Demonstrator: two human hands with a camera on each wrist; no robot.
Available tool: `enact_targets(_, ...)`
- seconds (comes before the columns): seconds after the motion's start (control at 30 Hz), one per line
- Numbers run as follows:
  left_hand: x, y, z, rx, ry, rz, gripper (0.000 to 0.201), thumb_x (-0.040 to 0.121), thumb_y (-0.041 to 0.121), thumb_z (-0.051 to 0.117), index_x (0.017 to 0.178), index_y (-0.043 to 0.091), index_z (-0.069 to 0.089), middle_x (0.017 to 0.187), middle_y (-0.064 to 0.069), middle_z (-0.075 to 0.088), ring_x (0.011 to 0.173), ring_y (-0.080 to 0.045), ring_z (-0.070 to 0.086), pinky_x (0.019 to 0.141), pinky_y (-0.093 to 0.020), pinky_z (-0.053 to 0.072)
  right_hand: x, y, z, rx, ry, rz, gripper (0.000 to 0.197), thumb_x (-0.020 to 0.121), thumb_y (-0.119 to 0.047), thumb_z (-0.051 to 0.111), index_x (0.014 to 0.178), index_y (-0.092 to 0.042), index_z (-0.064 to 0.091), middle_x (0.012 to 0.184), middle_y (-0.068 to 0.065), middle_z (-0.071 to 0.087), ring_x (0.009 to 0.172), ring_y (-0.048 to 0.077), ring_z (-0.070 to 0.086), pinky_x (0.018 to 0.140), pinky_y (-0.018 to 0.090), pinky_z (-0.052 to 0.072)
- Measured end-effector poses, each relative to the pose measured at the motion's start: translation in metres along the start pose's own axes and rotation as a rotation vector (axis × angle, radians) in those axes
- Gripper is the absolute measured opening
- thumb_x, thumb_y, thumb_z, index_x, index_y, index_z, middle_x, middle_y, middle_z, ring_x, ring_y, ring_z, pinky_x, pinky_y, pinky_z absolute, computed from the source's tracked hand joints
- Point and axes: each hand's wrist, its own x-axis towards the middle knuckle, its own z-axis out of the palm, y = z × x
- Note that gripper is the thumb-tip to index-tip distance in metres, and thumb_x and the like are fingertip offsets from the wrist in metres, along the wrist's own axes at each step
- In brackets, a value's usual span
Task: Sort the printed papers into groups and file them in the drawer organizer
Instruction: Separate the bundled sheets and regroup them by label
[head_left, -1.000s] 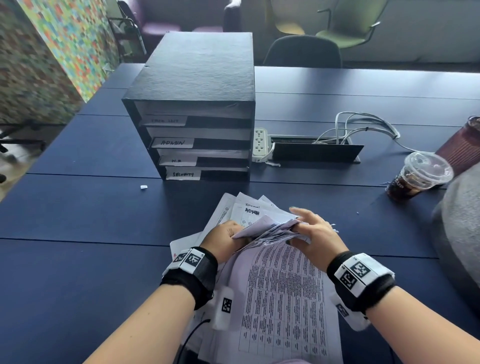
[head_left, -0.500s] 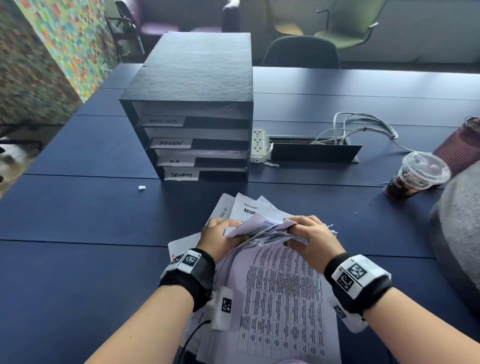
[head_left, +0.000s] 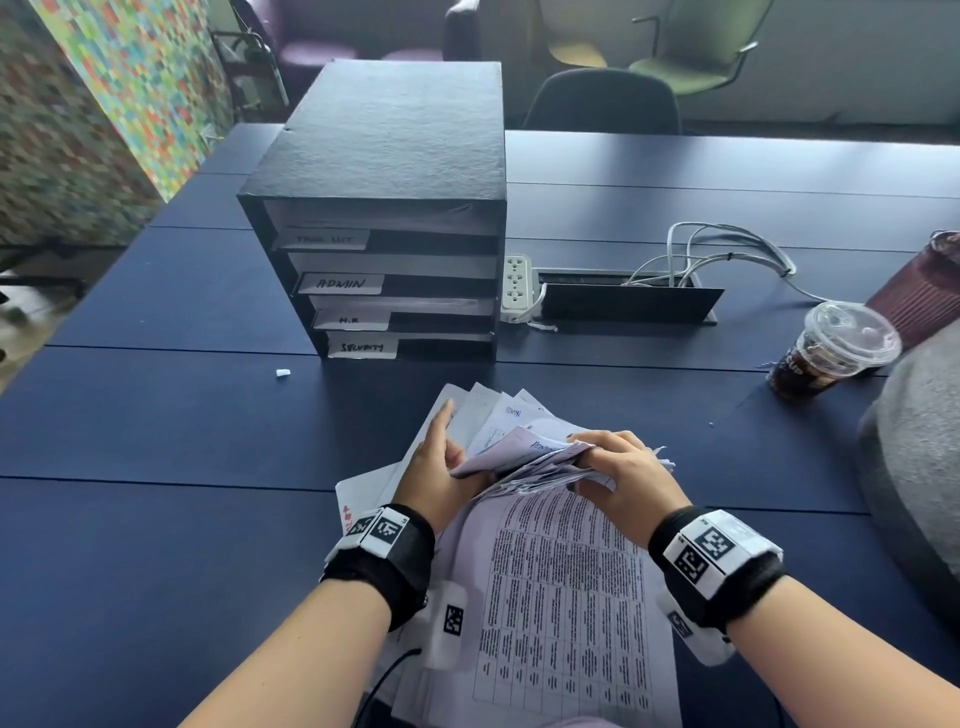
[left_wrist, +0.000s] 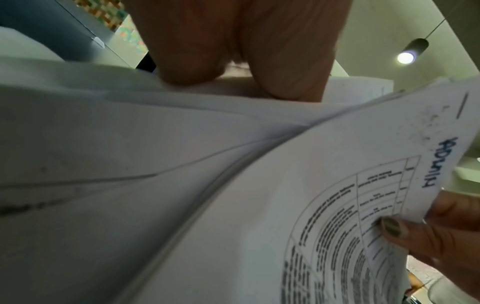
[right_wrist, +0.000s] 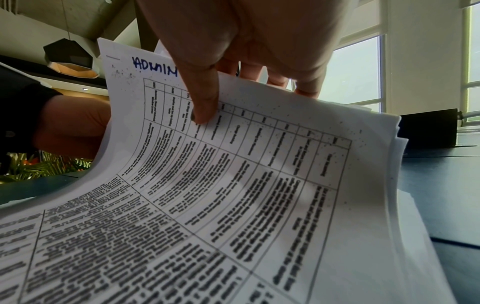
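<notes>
A stack of printed papers (head_left: 561, 597) lies on the dark blue table (head_left: 156, 467) in front of me. My right hand (head_left: 618, 478) pinches the far ends of several sheets and bends them up, thumb on the printed table side (right_wrist: 233, 185). The sheet facing the thumb is marked ADMIN (right_wrist: 154, 66) in blue ink. My left hand (head_left: 436, 462) rests with its index finger stretched forward on the fanned sheets (head_left: 488, 410) beside the lifted bundle. The black drawer organizer (head_left: 374, 208) stands beyond, its slots labelled, among them ADMIN (head_left: 340, 283), H.R and SECURITY.
An iced drink cup (head_left: 831, 353) and a maroon cup (head_left: 919, 291) stand at the right. A power strip (head_left: 517, 288) and cable box (head_left: 623, 306) sit right of the organizer. A grey bulky thing (head_left: 914, 467) is at the right edge. Chairs stand behind the table.
My left hand's fingers have uncurled and reached forward over the fanned sheets. The right hand keeps its hold on the bent-up bundle.
</notes>
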Motion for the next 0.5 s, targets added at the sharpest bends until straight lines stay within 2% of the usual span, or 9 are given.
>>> enact_targets(0.07, 0.001, 0.001, 0.000, 0.085, -0.060, 0.032, 0.056, 0.059, 0.052, 0.059, 0.113, 0.038, 0.063, 0.079, -0.003, 0.048, 0.079, -0.012, 0.048, 0.066, -0.011, 0.034, 0.000, 0.001, 0.000, -0.003, 0.001, 0.005, 0.025, 0.075, -0.017, 0.076, 0.100, -0.019, 0.072, 0.117, -0.010, 0.061, 0.104, 0.023, 0.050, 0.092, 0.037, 0.039)
enact_targets(0.1, 0.001, 0.000, 0.000, 0.100, -0.070, 0.018, 0.050, 0.054, 0.057, 0.054, 0.100, 0.042, 0.067, 0.086, -0.003, 0.048, 0.088, -0.013, 0.047, 0.072, -0.011, 0.035, 0.000, 0.001, 0.001, 0.001, -0.001, 0.009, 0.025, 0.075, -0.017, 0.076, 0.100, -0.019, 0.072, 0.117, -0.010, 0.061, 0.105, 0.023, 0.050, 0.093, 0.038, 0.039)
enact_targets(0.13, 0.002, -0.003, 0.002, 0.087, -0.056, -0.002, 0.041, 0.051, 0.058, 0.053, 0.089, 0.047, 0.065, 0.091, 0.000, 0.047, 0.094, -0.012, 0.046, 0.078, -0.011, 0.036, 0.000, 0.000, 0.001, 0.005, -0.003, 0.010, 0.025, 0.075, -0.017, 0.076, 0.099, -0.020, 0.072, 0.117, -0.010, 0.061, 0.105, 0.023, 0.050, 0.093, 0.039, 0.040)
enact_targets(0.2, 0.001, -0.006, 0.004, 0.024, -0.062, -0.019, 0.025, 0.053, 0.053, 0.059, 0.078, 0.050, 0.061, 0.099, 0.005, 0.047, 0.102, -0.012, 0.047, 0.088, -0.018, 0.039, 0.000, 0.000, 0.001, 0.007, -0.002, 0.006, 0.024, 0.075, -0.017, 0.076, 0.098, -0.020, 0.072, 0.118, -0.010, 0.061, 0.105, 0.023, 0.050, 0.093, 0.040, 0.040)
enact_targets(0.27, -0.002, -0.001, 0.004, -0.027, -0.151, -0.031, 0.015, 0.066, 0.038, 0.064, 0.081, 0.041, 0.062, 0.098, 0.006, 0.059, 0.098, -0.012, 0.055, 0.084, -0.022, 0.043, 0.000, 0.000, 0.001, 0.008, -0.006, 0.009, 0.024, 0.075, -0.016, 0.075, 0.098, -0.020, 0.072, 0.118, -0.010, 0.060, 0.106, 0.023, 0.049, 0.094, 0.040, 0.040)
enact_targets(0.33, -0.003, 0.003, 0.003, -0.114, -0.230, -0.073, 0.022, 0.073, 0.025, 0.063, 0.093, 0.035, 0.061, 0.091, 0.008, 0.067, 0.086, -0.010, 0.061, 0.075, -0.021, 0.047, -0.001, 0.001, 0.001, 0.008, -0.004, 0.008, 0.025, 0.075, -0.016, 0.075, 0.099, -0.019, 0.072, 0.118, -0.010, 0.060, 0.107, 0.021, 0.048, 0.095, 0.039, 0.039)
enact_targets(0.4, 0.001, 0.004, 0.001, -0.127, -0.234, -0.094, 0.032, 0.071, 0.029, 0.062, 0.102, 0.034, 0.058, 0.092, 0.008, 0.069, 0.088, -0.011, 0.064, 0.075, -0.022, 0.048, -0.001, 0.001, 0.001, 0.012, 0.008, -0.003, 0.026, 0.075, -0.017, 0.075, 0.101, -0.020, 0.072, 0.117, -0.011, 0.060, 0.105, 0.017, 0.046, 0.094, 0.037, 0.039)
enact_targets(0.47, 0.006, 0.006, 0.000, 0.018, -0.232, -0.096, 0.025, 0.068, 0.035, 0.053, 0.087, 0.023, 0.063, 0.089, 0.005, 0.064, 0.093, -0.018, 0.060, 0.071, -0.020, 0.040, -0.001, 0.001, 0.001, 0.020, 0.023, -0.020, 0.026, 0.075, -0.017, 0.075, 0.101, -0.020, 0.072, 0.115, -0.012, 0.061, 0.100, 0.012, 0.043, 0.093, 0.037, 0.040)
enact_targets(0.5, 0.008, 0.005, -0.001, 0.116, -0.209, -0.090, 0.032, 0.064, 0.041, 0.049, 0.079, 0.017, 0.064, 0.096, 0.001, 0.061, 0.102, -0.022, 0.056, 0.074, -0.019, 0.035, -0.001, 0.001, 0.001, 0.021, 0.029, -0.031, 0.026, 0.075, -0.017, 0.075, 0.100, -0.020, 0.072, 0.115, -0.013, 0.061, 0.099, 0.010, 0.041, 0.092, 0.037, 0.040)
